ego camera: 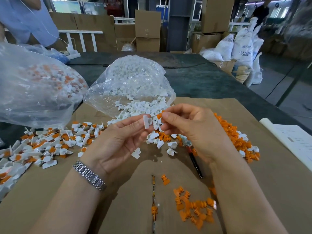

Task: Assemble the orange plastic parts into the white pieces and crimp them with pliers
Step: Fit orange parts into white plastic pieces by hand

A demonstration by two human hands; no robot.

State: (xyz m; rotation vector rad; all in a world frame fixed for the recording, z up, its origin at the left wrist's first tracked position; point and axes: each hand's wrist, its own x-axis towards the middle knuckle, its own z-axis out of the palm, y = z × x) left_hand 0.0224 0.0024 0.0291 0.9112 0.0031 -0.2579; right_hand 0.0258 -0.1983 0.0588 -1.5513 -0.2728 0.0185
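Note:
My left hand (118,141) pinches a white piece (146,122) between thumb and fingertips, held above the cardboard. Just to its right, my right hand (192,125) pinches an orange plastic part (159,115), mostly hidden by the fingers. The two parts are close but apart. Under my right hand lie the pliers (194,159), with a dark and red handle pointing toward me. Loose white pieces (135,107) spill from a clear bag behind my hands. Orange parts (234,132) are heaped at the right, and a smaller group of orange parts (194,208) lies near my right forearm.
Assembled white-and-orange pieces (47,146) cover the cardboard (270,191) at the left, beside a big clear bag (33,88) of more. A paper sheet (295,142) lies at the right edge. Another person's light sleeve (27,17) shows at the far left.

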